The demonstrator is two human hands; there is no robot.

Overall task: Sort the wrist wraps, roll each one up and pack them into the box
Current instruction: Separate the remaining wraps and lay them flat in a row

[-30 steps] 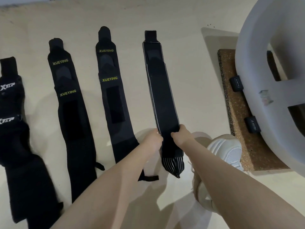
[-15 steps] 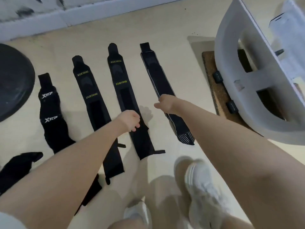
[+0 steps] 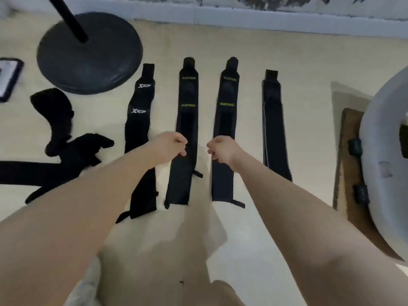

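Four black wrist wraps lie flat in a row on the pale floor: an Xtep wrap (image 3: 137, 127), two XUEYING wraps (image 3: 187, 120) (image 3: 227, 120), and a plain wrap with a grey edge stripe (image 3: 273, 129). More black wraps lie tangled in a heap (image 3: 66, 155) at the left. My left hand (image 3: 170, 147) hovers over the left XUEYING wrap, fingers curled, holding nothing. My right hand (image 3: 223, 150) hovers over the right XUEYING wrap, also curled and empty. I see no box that I can name.
A black round stand base (image 3: 88, 54) with its pole sits at the back left, with a dark tablet (image 3: 8, 78) beside it. At the right, a white moulded object (image 3: 384, 155) stands on a cork mat (image 3: 347, 173) with two small black rolls (image 3: 355, 146).
Both hands let go of the plain striped wrap and moved left, and they now hover over the two XUEYING wraps. The view pulled back and up, showing the stand base and the heap.
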